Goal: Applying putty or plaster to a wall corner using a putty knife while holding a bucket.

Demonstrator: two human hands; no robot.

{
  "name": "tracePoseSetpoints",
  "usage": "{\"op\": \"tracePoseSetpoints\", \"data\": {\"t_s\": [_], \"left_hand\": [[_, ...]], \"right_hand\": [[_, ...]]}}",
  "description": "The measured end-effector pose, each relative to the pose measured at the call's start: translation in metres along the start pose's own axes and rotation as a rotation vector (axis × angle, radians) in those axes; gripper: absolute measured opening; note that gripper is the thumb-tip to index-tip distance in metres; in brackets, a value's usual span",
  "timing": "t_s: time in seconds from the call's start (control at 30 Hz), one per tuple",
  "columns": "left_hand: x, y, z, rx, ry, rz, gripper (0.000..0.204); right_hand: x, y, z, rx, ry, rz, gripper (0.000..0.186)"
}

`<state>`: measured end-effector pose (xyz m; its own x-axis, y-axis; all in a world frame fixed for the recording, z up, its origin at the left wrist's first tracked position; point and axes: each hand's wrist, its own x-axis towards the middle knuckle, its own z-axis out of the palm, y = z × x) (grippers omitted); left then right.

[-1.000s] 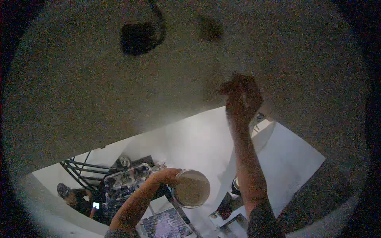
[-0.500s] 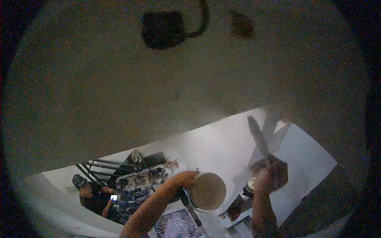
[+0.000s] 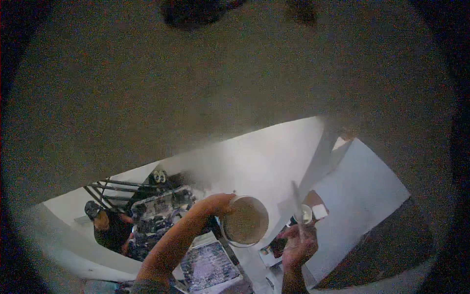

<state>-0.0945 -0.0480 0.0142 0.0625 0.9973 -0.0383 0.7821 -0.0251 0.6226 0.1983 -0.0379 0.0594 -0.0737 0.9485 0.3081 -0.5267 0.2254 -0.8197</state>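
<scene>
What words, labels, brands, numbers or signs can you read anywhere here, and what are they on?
None can be read.
Round container in the left hand: no legible writing.
Long thin tool in the right hand: too blurred to show any marking.
Speckled panel below: too blurred to tell any lettering.
Other person's cap: too small to tell.

Left hand [image 3: 221, 203] at bucket [image 3: 228, 238]: most fingers hidden; bucket's tan contents too grainy to tell. Right hand [image 3: 299, 247] and long tool [image 3: 296, 196] motion-blurred, tool's kind unclear. Both forearms cut off by lower edge. Two dark shapes [image 3: 193, 13] cut by top edge, blurred. Person's [image 3: 111, 235] lower body hidden. Clutter [image 3: 164, 210] near person too small to tell.
</scene>
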Motion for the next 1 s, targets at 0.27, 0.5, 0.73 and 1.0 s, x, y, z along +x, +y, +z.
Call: {"op": "tracePoseSetpoints", "data": {"t_s": [0.27, 0.5, 0.73, 1.0], "left_hand": [[0.011, -0.043, 0.013, 0.146, -0.110, -0.086, 0.064], [0.009, -0.021, 0.001, 0.196, -0.124, -0.073, 0.061], [0.009, -0.016, 0.005, 0.141, -0.100, 0.037, 0.051], [-0.023, -0.001, 0.015, 0.228, 0.295, 0.113, 0.052]], "right_hand": [[-0.019, -0.014, -0.028, 0.048, -0.156, -0.074, 0.056], [-0.030, -0.035, -0.069, -0.380, 0.124, -0.206, 0.032], [-0.071, -0.048, -0.077, -0.382, 0.186, -0.318, 0.031], [-0.131, -0.043, -0.090, -0.201, 0.208, -0.293, 0.038]]}}
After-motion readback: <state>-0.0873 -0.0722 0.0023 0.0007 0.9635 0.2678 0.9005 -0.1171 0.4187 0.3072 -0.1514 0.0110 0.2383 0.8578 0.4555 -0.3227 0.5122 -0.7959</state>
